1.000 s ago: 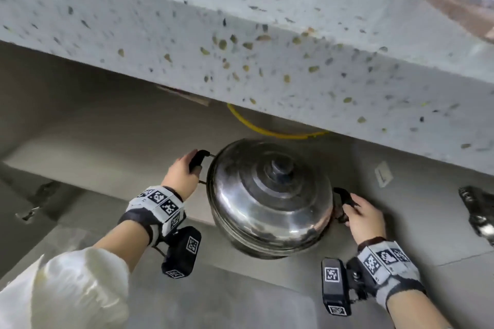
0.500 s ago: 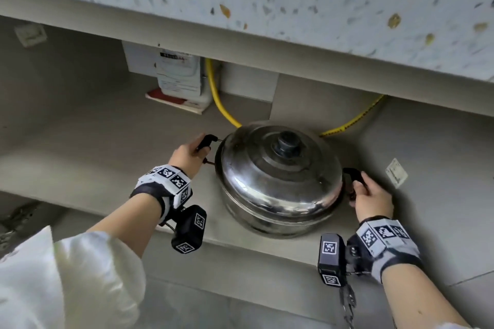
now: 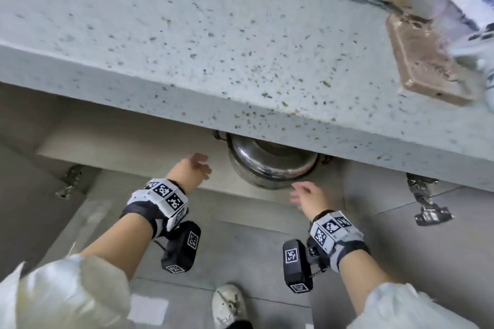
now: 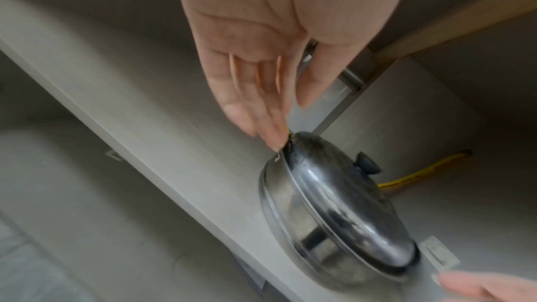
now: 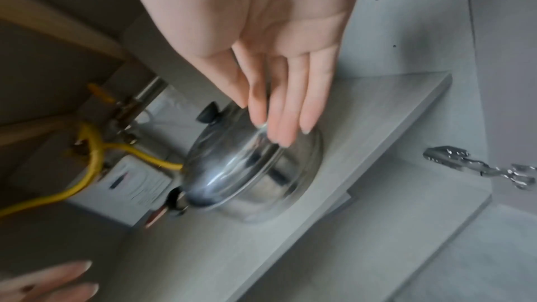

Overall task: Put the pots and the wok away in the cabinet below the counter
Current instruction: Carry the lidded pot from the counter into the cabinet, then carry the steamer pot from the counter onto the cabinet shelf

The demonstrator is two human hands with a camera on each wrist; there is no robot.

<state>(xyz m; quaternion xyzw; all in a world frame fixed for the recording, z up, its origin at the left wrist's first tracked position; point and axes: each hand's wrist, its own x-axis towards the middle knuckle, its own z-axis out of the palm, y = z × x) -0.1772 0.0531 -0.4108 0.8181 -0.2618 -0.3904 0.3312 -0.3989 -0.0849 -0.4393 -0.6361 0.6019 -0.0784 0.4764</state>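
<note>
Steel pot (image 3: 270, 165) with domed lid (image 4: 346, 203) and dark knob (image 5: 208, 113), standing upright on the cabinet shelf (image 3: 128, 147) below the speckled table (image 3: 187, 43), partly hidden under the table's front edge in the head view. Left hand (image 3: 191, 168) just left of the pot, fingers (image 4: 252, 105) straight and loosely apart, holding nothing; whether the tips touch the pot's near handle, impossible to tell through the blur. Right hand (image 3: 307, 196) in front of the pot and slightly right, palm bare, fingers (image 5: 290, 100) extended side by side, clasping nothing. Yellow hose (image 5: 90, 160) behind the pot at the cabinet's back wall, beside a white box (image 5: 136, 183). Metal hinge (image 3: 425, 200) on the right side panel, another (image 3: 70, 180) on the left. Brown slab (image 3: 425, 61) on the table at far right. White shoe (image 3: 230, 304) on the floor below.
</note>
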